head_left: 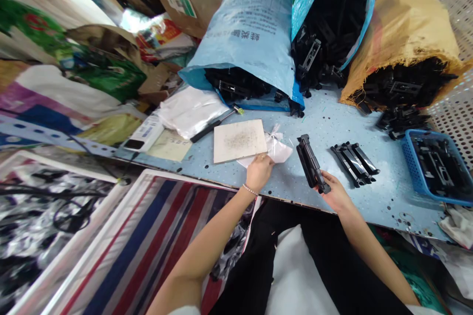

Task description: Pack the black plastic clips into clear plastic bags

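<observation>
My right hand (334, 193) grips the near end of a small bundle of black plastic bars (312, 162), tilted above the blue tabletop. My left hand (260, 171) has its fingers pinched at a thin white plastic bag (278, 149), by the corner of a pale board (239, 140) with dark specks. Part of the bag lies under the board's edge. To the right of my right hand, several similar black bars (354, 163) lie side by side on the table.
Blue sacks (251, 24) and a yellow sack (406, 24) spill black parts at the back. A blue basket (419, 177) of parts stands right. A black-handled tool (212, 128) and white packets (192, 108) lie left. Striped cloth (148, 246) covers something below the table edge.
</observation>
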The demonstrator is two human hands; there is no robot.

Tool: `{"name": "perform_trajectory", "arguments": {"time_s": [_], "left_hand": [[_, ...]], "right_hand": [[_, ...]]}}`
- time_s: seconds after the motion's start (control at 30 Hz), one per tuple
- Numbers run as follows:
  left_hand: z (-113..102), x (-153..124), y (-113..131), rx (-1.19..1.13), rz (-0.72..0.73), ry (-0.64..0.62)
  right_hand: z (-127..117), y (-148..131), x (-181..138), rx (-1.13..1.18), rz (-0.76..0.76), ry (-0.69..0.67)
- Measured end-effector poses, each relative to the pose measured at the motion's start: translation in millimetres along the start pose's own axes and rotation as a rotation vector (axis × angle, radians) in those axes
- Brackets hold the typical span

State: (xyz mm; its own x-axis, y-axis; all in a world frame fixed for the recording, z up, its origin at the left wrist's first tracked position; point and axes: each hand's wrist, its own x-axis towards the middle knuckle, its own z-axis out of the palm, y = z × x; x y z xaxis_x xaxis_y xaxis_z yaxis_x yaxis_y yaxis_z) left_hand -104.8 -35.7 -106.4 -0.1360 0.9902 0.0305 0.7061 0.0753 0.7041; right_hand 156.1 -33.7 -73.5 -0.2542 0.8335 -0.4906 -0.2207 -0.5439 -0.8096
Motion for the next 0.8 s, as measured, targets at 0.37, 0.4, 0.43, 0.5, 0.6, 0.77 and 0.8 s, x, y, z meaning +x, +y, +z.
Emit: {"name": "perform_trajectory", "arguments": {"time_s": [0.37,0.4,0.43,0.5,0.6,0.77,0.8], "left_hand": [[-21.6,3.5,1.1,-0.531,-0.251,-0.182],[-19.1,0.7,4.8,-0.527,-0.260,-0.168],[-16.3,-1.6,8.0,-0.517,-0.265,-0.161],[-11.1,-4.4,11.6,-0.502,-0.265,-0.177],[-6.5,-5.4,9.8,-0.602,-0.287,-0.228],[-9.6,-6.1,5.8,-0.640,-0.252,-0.159],[-12.5,-6.8,7.1,-0.601,-0.204,-0.127]], "right_hand": [[15.6,7.0,8.0,0.316,0.088,-0.126],[25.6,5.7,11.4,0.367,0.102,-0.171],[35.6,4.8,15.3,0.422,0.107,-0.211],[52.7,4.0,24.0,0.512,0.080,-0.258],[65.9,4.6,35.2,0.541,0.020,-0.258],[68.5,9.0,42.5,0.514,-0.005,-0.249],[69.6,10.6,44.1,0.494,-0.013,-0.246]]}}
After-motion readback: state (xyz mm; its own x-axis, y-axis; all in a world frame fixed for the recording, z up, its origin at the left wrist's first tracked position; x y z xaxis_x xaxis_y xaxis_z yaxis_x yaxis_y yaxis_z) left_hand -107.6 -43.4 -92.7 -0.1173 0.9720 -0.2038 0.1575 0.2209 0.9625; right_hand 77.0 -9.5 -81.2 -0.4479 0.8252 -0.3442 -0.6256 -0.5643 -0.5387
